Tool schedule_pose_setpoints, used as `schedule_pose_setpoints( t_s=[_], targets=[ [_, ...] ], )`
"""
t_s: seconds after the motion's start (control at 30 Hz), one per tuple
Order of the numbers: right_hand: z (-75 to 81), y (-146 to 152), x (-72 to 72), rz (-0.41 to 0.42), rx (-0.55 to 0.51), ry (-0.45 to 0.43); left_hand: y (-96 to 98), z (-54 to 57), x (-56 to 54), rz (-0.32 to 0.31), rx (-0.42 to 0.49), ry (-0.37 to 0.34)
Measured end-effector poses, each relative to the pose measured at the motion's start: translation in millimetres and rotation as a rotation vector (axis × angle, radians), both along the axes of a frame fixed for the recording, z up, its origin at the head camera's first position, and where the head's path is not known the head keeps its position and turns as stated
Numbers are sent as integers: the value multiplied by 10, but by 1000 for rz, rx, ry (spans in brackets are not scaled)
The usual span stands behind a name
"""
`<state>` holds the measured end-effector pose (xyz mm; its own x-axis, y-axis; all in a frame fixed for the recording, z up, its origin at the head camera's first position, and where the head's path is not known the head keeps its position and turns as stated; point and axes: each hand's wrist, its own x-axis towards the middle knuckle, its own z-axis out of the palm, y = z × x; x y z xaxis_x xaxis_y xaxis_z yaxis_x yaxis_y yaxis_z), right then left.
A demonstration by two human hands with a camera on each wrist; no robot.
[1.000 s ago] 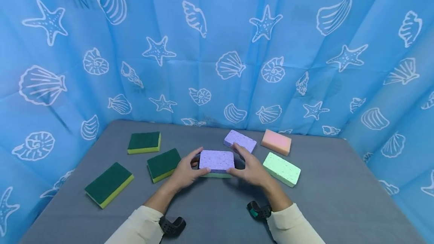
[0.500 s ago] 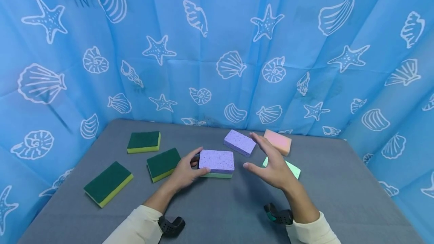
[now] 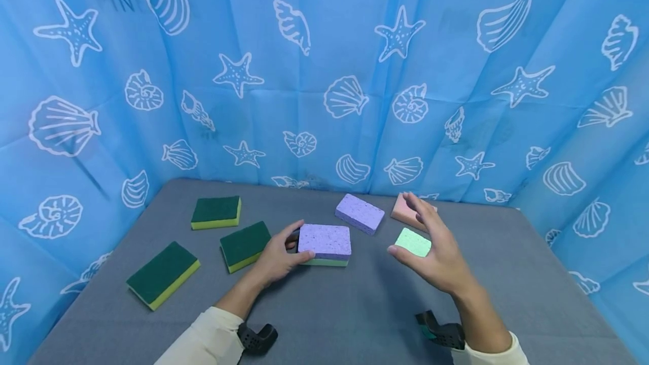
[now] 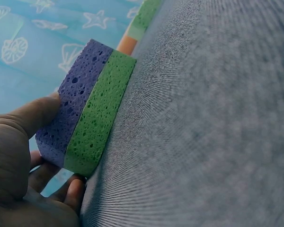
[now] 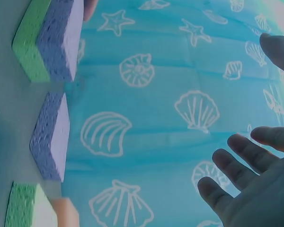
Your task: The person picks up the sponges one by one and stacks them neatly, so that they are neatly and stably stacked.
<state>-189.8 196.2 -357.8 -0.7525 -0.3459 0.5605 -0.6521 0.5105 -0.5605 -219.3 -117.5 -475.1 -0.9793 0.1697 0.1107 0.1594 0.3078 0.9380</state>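
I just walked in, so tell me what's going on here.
A person's left hand grips a purple sponge stacked on a green sponge. The right hand is raised, open, holding nothing. Another purple sponge, a pink sponge and a loose green sponge lie toward the right; three dark green scourers lie toward the left.

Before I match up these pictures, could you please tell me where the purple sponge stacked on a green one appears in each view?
Head: the stacked purple sponge is just below centre, beside the left hand.
Left wrist: the stacked purple sponge is left of centre, by the thumb.
Right wrist: the stacked purple sponge is at upper left, above the loose purple sponge.
Shared landmark: the green sponge it rests on.
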Motion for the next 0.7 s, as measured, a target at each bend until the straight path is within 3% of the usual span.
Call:
schedule_pose_setpoints(
  t_s=[0.33, 0.7],
  targets=[
    [-19, 232, 23, -65, -4, 20, 3, 31, 10, 0, 2, -12],
    [24, 403, 51, -63, -44, 78, -4, 32, 13, -6, -6, -16]
  ],
)
